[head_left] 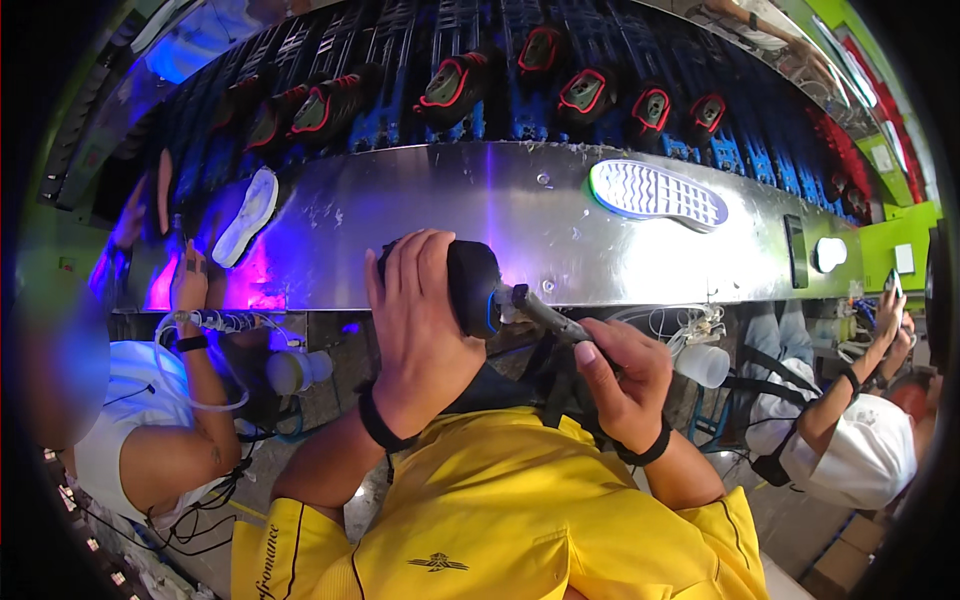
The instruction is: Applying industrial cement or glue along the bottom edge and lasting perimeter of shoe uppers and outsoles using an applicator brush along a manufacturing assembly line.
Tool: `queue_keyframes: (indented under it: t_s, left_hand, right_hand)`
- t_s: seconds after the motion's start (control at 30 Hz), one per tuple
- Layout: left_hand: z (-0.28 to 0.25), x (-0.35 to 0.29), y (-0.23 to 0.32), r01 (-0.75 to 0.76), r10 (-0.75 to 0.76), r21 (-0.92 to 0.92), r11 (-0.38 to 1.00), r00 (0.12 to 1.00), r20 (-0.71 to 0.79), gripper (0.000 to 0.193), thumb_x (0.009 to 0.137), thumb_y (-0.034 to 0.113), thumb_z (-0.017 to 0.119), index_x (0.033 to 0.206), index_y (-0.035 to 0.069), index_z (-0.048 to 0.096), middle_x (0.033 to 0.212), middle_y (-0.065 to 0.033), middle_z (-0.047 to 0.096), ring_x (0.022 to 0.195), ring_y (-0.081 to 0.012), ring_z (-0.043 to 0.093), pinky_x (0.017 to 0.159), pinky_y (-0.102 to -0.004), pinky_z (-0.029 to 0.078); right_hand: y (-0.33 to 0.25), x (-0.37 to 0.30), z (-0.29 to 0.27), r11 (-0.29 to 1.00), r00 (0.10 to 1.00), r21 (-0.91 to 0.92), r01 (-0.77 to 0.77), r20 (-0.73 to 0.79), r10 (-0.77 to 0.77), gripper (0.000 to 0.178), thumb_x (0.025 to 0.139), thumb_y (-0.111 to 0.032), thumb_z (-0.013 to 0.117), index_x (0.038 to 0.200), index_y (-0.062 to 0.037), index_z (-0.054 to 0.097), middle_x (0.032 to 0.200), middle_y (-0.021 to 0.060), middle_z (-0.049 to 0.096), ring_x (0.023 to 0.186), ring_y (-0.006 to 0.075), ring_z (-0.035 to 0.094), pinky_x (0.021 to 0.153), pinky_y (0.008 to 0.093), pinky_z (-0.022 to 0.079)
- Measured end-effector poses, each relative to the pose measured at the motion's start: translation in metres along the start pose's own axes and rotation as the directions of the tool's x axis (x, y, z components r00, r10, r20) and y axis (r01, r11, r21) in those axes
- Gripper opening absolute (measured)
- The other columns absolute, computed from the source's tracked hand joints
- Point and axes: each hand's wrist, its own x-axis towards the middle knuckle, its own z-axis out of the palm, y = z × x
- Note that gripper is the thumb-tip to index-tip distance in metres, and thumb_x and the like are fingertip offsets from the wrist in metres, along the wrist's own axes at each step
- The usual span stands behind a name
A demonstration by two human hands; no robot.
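Note:
My left hand (425, 320) is wrapped round a black shoe upper (472, 285), held over the near edge of the metal bench. A thin blue line marks the upper's lower right edge. In my right hand (628, 385) is a grey-handled tool (552, 318), pinched between thumb and fingers. Its dark head points left and reaches the upper's right side; whether it touches cannot be made out. Farther right on the bench lies a white shoe sole (660, 195) with a patterned face.
Behind the metal bench (430, 210) runs a dark conveyor rack (390, 120) carrying several black shoes with red-rimmed openings (455, 85). Another white sole (245, 215) lies at the left, near a co-worker's hand (190, 280). A second co-worker (835, 440) sits right. White cups (703, 365) hang below the bench edge.

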Motion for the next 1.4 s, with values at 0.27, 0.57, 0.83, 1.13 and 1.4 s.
queue_keyframes:
  t_s: [0.27,0.57,0.83,1.13,1.4]
  left_hand:
    - [-0.015,0.032,-0.012,-0.031,0.036,-0.039,0.999,0.989,0.142,0.077,0.068,0.002,0.082,0.14,0.006,0.054,0.134,-0.0182,0.062,0.131,-0.0423,0.058,0.119,-0.0552,0.04]
    - [-0.026,0.057,-0.037,-0.041,0.06,-0.101,0.994,0.98,0.19,0.067,0.069,0.003,0.083,0.132,0.005,0.062,0.125,-0.0202,0.067,0.122,-0.0451,0.063,0.107,-0.0496,0.052]
    - [-0.048,0.086,-0.051,0.216,-0.116,-0.175,0.961,0.884,0.453,0.069,0.069,0.008,0.089,0.133,0.002,0.063,0.122,-0.0186,0.072,0.115,-0.036,0.072,0.101,-0.0442,0.056]
    - [-0.043,0.086,-0.088,0.22,-0.158,-0.084,0.972,0.875,0.458,0.085,0.069,0.007,0.095,0.143,0.002,0.054,0.126,-0.0212,0.071,0.122,-0.0378,0.071,0.105,-0.0458,0.056]
    - [-0.032,0.055,-0.129,0.305,-0.091,-0.561,0.769,0.922,0.377,0.114,0.078,0.007,0.094,0.17,-0.003,0.028,0.161,-0.019,0.052,0.147,-0.0272,0.054,0.123,-0.0404,0.043]
  right_hand:
    - [-0.008,0.049,-0.019,0.962,0.983,-0.205,0.18,0.058,-0.171,0.022,0.091,-0.006,0.077,0.11,0.005,0.078,0.075,0.0137,0.066,0.058,0.0229,0.063,0.056,0.0322,0.047]
    - [0.035,0.078,0.02,0.982,0.981,0.031,0.185,0.05,-0.186,0.022,0.095,-0.011,0.076,0.11,0.0039,0.079,0.077,0.0137,0.067,0.066,0.0231,0.064,0.062,0.0336,0.047]
    - [0.057,0.074,0.061,0.976,0.991,0.172,0.133,-0.015,-0.132,0.02,0.097,-0.008,0.077,0.113,0.0044,0.079,0.078,0.0135,0.067,0.07,0.0218,0.064,0.065,0.0344,0.047]
    - [0.08,0.052,0.081,0.997,0.999,0.075,0.027,-0.038,-0.024,0.02,0.096,-0.011,0.08,0.11,0.0031,0.08,0.075,0.0153,0.066,0.062,0.0252,0.061,0.06,0.0358,0.047]
    - [0.056,0.032,0.065,0.973,0.975,0.067,-0.221,-0.001,0.222,0.023,0.099,-0.015,0.079,0.112,0.0037,0.08,0.088,0.018,0.079,0.076,0.0197,0.074,0.069,0.0316,0.054]
